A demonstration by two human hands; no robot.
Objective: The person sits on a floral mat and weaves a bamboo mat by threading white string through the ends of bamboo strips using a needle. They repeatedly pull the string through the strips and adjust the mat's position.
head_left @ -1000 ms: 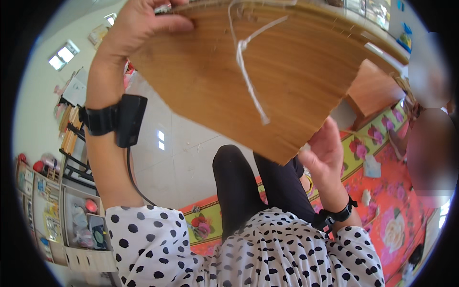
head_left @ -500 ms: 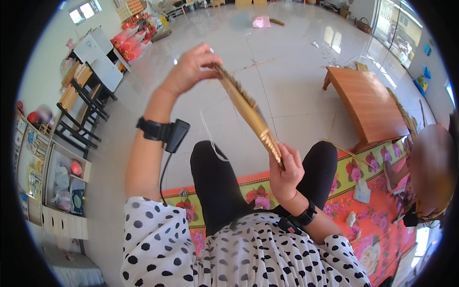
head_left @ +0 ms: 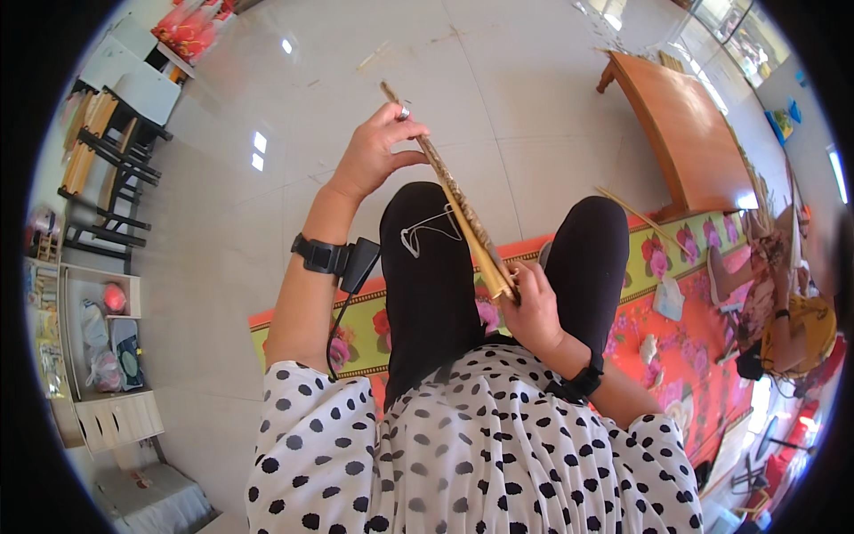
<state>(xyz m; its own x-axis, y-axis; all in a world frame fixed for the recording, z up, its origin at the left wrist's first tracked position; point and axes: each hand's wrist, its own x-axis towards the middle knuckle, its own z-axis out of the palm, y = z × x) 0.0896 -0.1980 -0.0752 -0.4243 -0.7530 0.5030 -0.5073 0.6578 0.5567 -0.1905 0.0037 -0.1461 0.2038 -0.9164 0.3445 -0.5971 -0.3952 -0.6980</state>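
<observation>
A long, narrow golden straw-like piece (head_left: pixel 469 222) with a dark, rough edge slants over my lap, its far end up and to the left. My left hand (head_left: pixel 378 151) is closed on its upper part, thumb and fingers pinching it, with a metal ring-like band on one finger. Lower down, my right hand (head_left: pixel 534 311) grips the near end, its fingers wrapped round it. From the piece a thin white thread (head_left: pixel 414 238) hangs in a loose loop across my left thigh. What exactly the piece is made into cannot be made out.
A low wooden table (head_left: pixel 680 133) stands ahead on the right, with straw stalks beside it. Under my legs lies a flowered mat (head_left: pixel 623 316). Another person (head_left: pixel 783 311) sits at the right edge. Shelves (head_left: pixel 102 356) and stacked chairs (head_left: pixel 107 169) line the left side.
The piece has turned nearly edge-on and come closer to my lap. My left hand has moved down it from its far tip, which now sticks out beyond the fingers. The view has tilted downward.
</observation>
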